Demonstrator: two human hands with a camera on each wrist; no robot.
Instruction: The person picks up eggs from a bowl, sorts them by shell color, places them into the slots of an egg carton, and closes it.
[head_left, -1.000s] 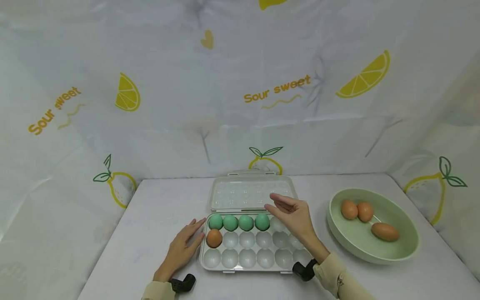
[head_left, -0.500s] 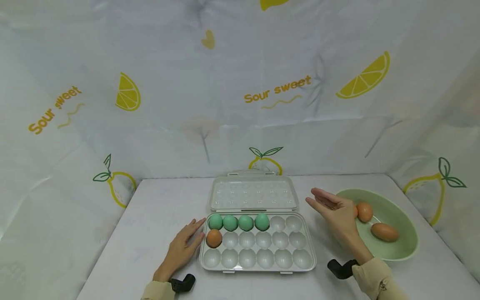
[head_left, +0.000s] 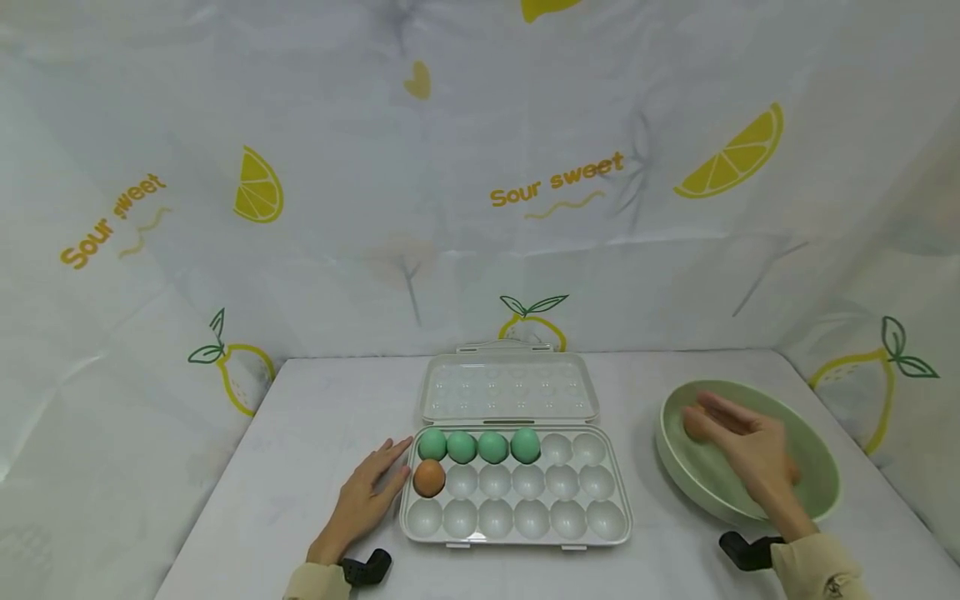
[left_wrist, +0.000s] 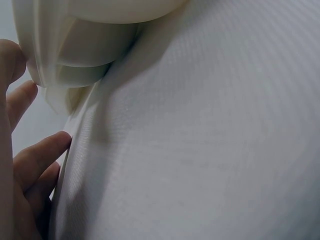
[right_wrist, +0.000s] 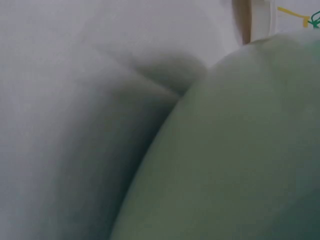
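My left hand (head_left: 365, 492) rests at the left edge of a white egg box (head_left: 517, 546), its fingertips touching the rim; in the left wrist view the fingers (left_wrist: 42, 152) lie beside the box's side wall (left_wrist: 95, 42). Several green eggs (head_left: 492, 447) fill part of the back row, and one brown egg (head_left: 429, 478) sits at the middle row's left end. Over the pale green bowl (head_left: 693, 479) my right hand (head_left: 753, 450) reaches down, slightly blurred, fingers loosely extended at a brown egg (head_left: 696, 423). It largely covers another egg (head_left: 792, 469). The right wrist view shows only the bowl's outside (right_wrist: 215, 150).
The box's clear lid (head_left: 510, 387) lies folded back behind it. Bare cups (head_left: 528, 517) run along the front row. A white cloth with lemon prints (head_left: 480, 208) hangs behind and beside the white table (head_left: 322, 408).
My right hand has moved right, from above the egg box across the table to inside the bowl's rim. The left hand and the eggs in the box have stayed put.
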